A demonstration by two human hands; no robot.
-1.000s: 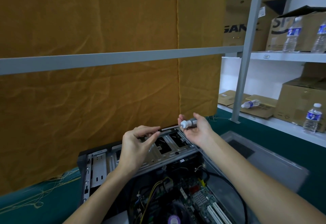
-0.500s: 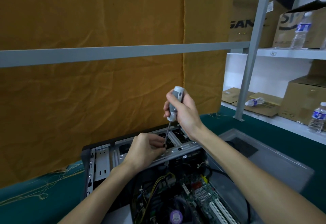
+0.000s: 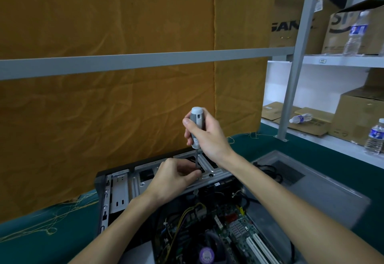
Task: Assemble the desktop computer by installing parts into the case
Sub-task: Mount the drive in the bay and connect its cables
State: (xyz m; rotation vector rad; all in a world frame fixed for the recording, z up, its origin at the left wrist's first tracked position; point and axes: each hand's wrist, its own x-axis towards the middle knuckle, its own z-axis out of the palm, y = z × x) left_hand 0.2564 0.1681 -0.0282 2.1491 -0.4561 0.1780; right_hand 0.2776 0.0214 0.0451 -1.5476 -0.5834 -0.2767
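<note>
We see the open computer case (image 3: pixel 116 189) lying on the green table (image 3: pixel 62 241), its far end against an orange cloth backdrop (image 3: pixel 108 118), with the motherboard (image 3: pixel 234 234) and its cables showing in the near part. Our right hand (image 3: pixel 207 137) is wrapped around the grey-and-white handle of a screwdriver (image 3: pixel 196 128), which stands nearly upright above the metal drive bracket (image 3: pixel 214 172) at the far end of the case; the thin shaft runs down from below the hand to the bracket. Our left hand (image 3: pixel 172 178) sits lower and to the left, just under the right one, with its fingers curled and the fingertips pinched together around the bottom of the shaft where the tip meets the bracket; whether a screw is held there we cannot tell. To the right of the case lies its grey side panel (image 3: pixel 311 189). Beyond, shelves (image 3: pixel 342 61) carry cardboard boxes (image 3: pixel 363 114) and water bottles (image 3: pixel 375 137).
</note>
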